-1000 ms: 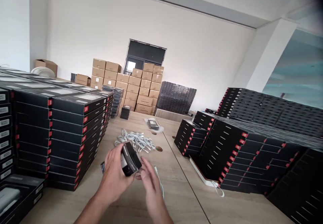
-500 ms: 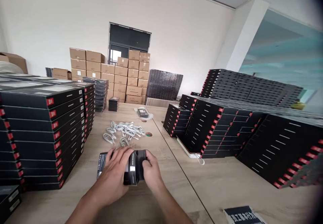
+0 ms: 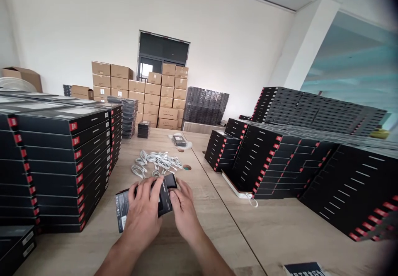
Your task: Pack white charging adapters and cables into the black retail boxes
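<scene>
A small black printed cardboard box [image 3: 165, 197] is held between my two hands, low over the near part of the table, and it sits tilted. My left hand [image 3: 143, 205] lies across its top, fingers wrapped over it; the box's printed left part sticks out beyond that hand. At the right end, my right hand [image 3: 185, 211] grips the box's dark end, thumb pressed on it and fingers behind. The box's underside and whatever is inside are hidden. Just beyond the hands lies a pile of coiled white cables [image 3: 160, 160].
Tall stacks of black boxes with red labels stand left [image 3: 59, 176] and right [image 3: 267, 160] on the wooden table [image 3: 214, 226]. A white tray edge [image 3: 234, 187] shows at the right stack. A small wrapped box [image 3: 179, 140] lies farther back. Brown cartons [image 3: 152, 98] are piled behind.
The box has tilted, its right end turning up and away. My right thumb has shifted onto the end's near side. The whole view has moved slightly.
</scene>
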Action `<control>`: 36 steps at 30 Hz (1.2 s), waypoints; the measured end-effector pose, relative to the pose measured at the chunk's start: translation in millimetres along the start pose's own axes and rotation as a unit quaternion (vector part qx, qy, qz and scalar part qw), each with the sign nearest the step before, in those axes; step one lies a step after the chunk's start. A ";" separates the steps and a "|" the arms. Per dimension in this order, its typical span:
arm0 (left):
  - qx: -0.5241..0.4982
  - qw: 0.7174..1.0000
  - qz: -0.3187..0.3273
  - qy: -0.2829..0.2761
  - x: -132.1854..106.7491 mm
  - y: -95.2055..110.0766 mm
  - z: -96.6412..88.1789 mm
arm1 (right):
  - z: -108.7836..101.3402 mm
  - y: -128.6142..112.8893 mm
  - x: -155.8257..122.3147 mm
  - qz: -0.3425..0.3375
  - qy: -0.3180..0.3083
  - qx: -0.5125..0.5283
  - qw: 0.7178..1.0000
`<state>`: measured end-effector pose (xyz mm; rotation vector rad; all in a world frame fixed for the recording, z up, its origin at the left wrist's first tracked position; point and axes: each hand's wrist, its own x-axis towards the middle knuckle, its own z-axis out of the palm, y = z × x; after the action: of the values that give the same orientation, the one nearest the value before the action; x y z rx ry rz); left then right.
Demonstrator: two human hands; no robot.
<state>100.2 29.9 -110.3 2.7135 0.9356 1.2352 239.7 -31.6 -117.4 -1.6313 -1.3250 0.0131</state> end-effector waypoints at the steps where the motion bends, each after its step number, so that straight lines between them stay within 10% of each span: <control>1: 0.000 1.000 0.008 -0.005 -0.3 0.3 -0.1 | 1.1 2.9 0.8 0.023 -0.020 0.034 0.999; 6: -0.003 1.000 0.009 -0.023 2.3 1.8 -4.3 | -9.4 7.2 5.4 0.110 -0.011 0.239 0.965; 13: 0.005 0.992 -0.073 -0.104 3.0 0.9 -9.2 | -42.6 20.1 22.9 0.236 0.147 0.483 0.830; 17: 0.030 0.972 -0.161 -0.170 -0.1 -15.2 -2.1 | -53.7 36.3 27.7 0.259 0.190 0.469 0.823; 20: -0.107 0.964 -0.222 -0.100 6.6 -25.8 -1.8 | -50.3 38.3 25.7 0.269 0.161 0.461 0.830; 23: -0.432 0.834 -0.339 -0.053 14.1 -23.8 -6.3 | -36.1 28.6 20.9 0.279 0.087 0.457 0.840; 25: -0.589 0.683 -0.402 -0.158 14.4 -16.9 -8.1 | -28.0 21.3 18.4 0.275 0.023 0.441 0.854; 27: -0.647 0.589 -0.404 -0.266 11.6 -9.5 -7.4 | -27.1 18.8 17.9 0.242 -0.019 0.338 0.909; 30: -0.677 0.569 -0.409 -0.223 9.4 -2.8 -3.5 | -39.0 26.8 18.9 0.189 -0.011 0.120 0.974; 36: -0.735 0.490 -0.468 -0.019 18.0 -4.1 3.0 | -45.9 46.2 10.0 0.195 -0.056 0.070 0.977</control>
<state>109.4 43.4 -101.1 0.6079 0.5550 0.8342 302.8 -50.3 -120.1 -1.7640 -1.0403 0.4316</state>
